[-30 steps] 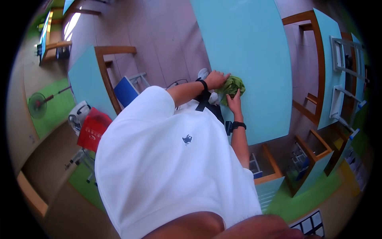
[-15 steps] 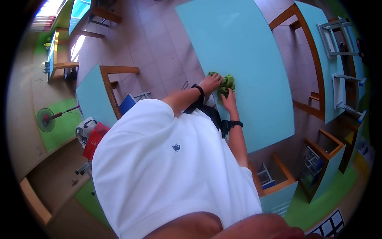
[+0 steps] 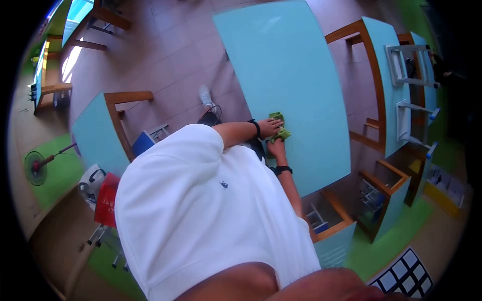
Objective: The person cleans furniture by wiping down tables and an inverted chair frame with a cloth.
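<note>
A crumpled green cloth (image 3: 282, 134) lies on the light blue tabletop (image 3: 301, 75), close to the edge by my body. Pressed onto the cloth is my left hand (image 3: 270, 128), palm down with the fingers stretched across it. Just below, my right hand (image 3: 276, 148) has its fingers closed on the cloth's near end. Both wrists wear dark bands. Part of the cloth is hidden under my left hand.
More blue-topped tables with wooden frames stand around, one at the left (image 3: 100, 125). Upturned stools (image 3: 411, 65) rest on the right-hand table. A red bag (image 3: 106, 200) and a fan (image 3: 36, 168) are at the left. A white shoe (image 3: 206, 96) shows on the tiled floor.
The view has shifted, and a white shoe has come into sight. My left hand has flattened over the cloth, and the two hands are closer together. The cloth looks more gathered beneath them.
</note>
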{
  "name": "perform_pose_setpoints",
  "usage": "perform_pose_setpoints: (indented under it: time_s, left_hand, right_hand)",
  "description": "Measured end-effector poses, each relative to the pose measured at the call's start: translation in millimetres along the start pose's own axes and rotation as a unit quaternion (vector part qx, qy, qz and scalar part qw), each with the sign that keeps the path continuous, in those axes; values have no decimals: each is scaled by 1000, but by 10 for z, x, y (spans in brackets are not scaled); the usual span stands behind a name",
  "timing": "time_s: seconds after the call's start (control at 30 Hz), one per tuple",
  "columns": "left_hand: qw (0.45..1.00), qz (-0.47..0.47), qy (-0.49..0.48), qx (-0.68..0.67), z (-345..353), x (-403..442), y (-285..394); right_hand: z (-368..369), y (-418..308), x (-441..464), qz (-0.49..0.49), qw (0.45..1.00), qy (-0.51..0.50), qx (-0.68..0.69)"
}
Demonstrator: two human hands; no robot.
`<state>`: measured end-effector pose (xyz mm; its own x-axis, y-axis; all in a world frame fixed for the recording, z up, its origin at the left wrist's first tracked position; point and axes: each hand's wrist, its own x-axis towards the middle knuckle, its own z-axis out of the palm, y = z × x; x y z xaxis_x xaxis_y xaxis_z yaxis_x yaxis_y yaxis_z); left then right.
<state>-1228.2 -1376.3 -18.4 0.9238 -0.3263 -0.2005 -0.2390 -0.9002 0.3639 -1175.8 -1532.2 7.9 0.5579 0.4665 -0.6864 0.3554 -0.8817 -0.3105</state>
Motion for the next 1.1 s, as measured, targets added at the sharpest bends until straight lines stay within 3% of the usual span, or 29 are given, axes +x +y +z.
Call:
perform_pose_setpoints:
  time_s: [0.07,0.1,0.13,0.17,0.23,0.27,0.33,0.43,0.53,0.57,0.7,0.77,0.83,0.93,0.97,1.03,1.07,1.1]
  left_hand:
    - [998,60,-32,-11,-245,-127,-524]
    - [1000,28,-1,-12,-206,-137,-811]
    - [998,-53,-37,-9,-417,-158,-1019]
    - [995,-76,-55,41,-515,-180,-1286]
    - [991,-121,-63,-19,-578,-181,-1756]
    - [973,-133,-119,146,-414,-81,-1986]
    - [922,-152,-185,305,-434,-240,-2277]
    - [943,-245,-214,-72,-981,-643,-2332]
    - [967,-208,-119,-89,-940,-990,-2526]
    - [974,-196,-76,-87,-846,-1048,-2633]
    - [986,-151,-63,-42,-951,-1329,-2793]
    - [980,-193,-28,-51,-1369,-1537,-2820]
    - [972,-234,17,-31,-1310,-1499,-3032]
    - [932,-329,149,11,-1258,-1488,-3615]
    - [938,-320,133,23,-1393,-1557,-3808]
    - [961,-265,-2,-85,-1760,-1637,-4105]
    - [960,-274,-38,-38,-1840,-1618,-4239]
    - [954,-300,-10,-20,-1861,-1590,-4356]
  right_hand:
    - [121,-76,91,-32,997,31,-66]
    - [154,-157,122,-43,990,49,-121]
    - [86,-299,91,-8,994,39,-102]
    - [-12,-492,73,27,996,29,-77]
    - [-130,-734,229,93,994,-33,-47]
    - [-56,-631,487,126,987,-75,-64]
    - [-42,-742,668,134,984,-99,-63]
    - [-129,-1009,955,107,987,-81,-90]
    - [-297,-1449,1226,50,987,-42,-148]
    - [-536,-1926,1079,48,968,-47,-243]
    - [-879,-2726,1358,-136,943,-7,-304]
    - [-894,-3022,1685,-159,940,12,-303]
    - [-941,-3250,1991,-189,930,28,-314]
    - [-929,-3539,2424,-184,959,113,-185]
    - [-959,-3670,2508,-179,964,113,-163]
    - [-1111,-3945,2666,-155,973,50,-164]
    - [-1104,-4010,2769,-160,969,61,-176]
    - [-1126,-4072,2922,-169,965,74,-186]
